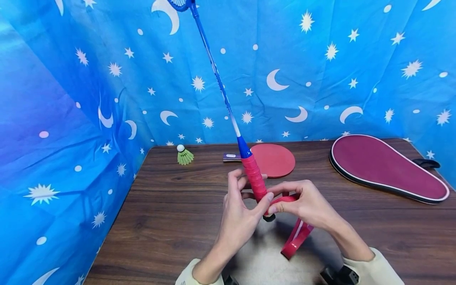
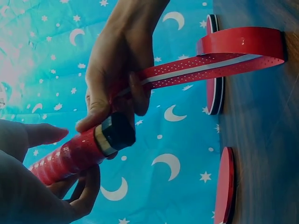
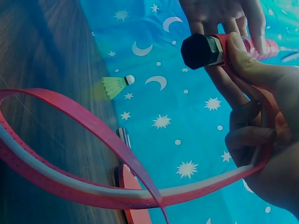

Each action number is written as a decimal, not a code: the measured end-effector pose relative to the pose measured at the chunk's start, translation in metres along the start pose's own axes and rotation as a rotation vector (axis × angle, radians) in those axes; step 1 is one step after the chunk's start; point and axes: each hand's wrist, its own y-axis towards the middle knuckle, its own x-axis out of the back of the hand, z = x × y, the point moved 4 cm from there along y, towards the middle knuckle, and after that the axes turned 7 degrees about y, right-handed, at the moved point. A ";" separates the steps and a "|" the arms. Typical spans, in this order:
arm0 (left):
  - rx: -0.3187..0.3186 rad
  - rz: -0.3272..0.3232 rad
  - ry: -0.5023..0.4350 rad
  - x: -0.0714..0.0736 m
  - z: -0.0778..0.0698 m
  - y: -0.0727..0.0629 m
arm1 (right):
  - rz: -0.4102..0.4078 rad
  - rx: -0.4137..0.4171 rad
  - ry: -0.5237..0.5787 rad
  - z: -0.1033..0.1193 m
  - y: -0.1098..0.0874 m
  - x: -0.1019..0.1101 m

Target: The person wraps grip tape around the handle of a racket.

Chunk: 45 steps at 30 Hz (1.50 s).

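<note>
A blue and white badminton racket (image 1: 220,85) slants up and left, its head cut off by the top edge in the head view. Red grip tape (image 1: 297,238) covers its handle (image 1: 253,176) in overlapping turns; a bare strip and the black end cap (image 2: 119,131) show at the bottom. My left hand (image 1: 239,219) holds the handle, fingers curled behind it. In the left wrist view that thumb looks raised off the wrap. My right hand (image 1: 310,206) pinches the tape against the handle's lower end. The loose tape runs through its curled fingers and hangs in a loop, pale strip showing.
A shuttlecock (image 1: 185,155) stands at the back left of the wooden table (image 1: 160,221). Behind the handle lies a red table tennis bat (image 1: 276,160). A maroon bat case (image 1: 384,168) lies at the back right. Blue star-patterned cloth (image 1: 228,59) hangs behind and at the sides.
</note>
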 end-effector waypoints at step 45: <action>0.003 0.022 -0.220 -0.001 0.004 0.001 | 0.094 -0.059 0.119 -0.006 0.002 -0.003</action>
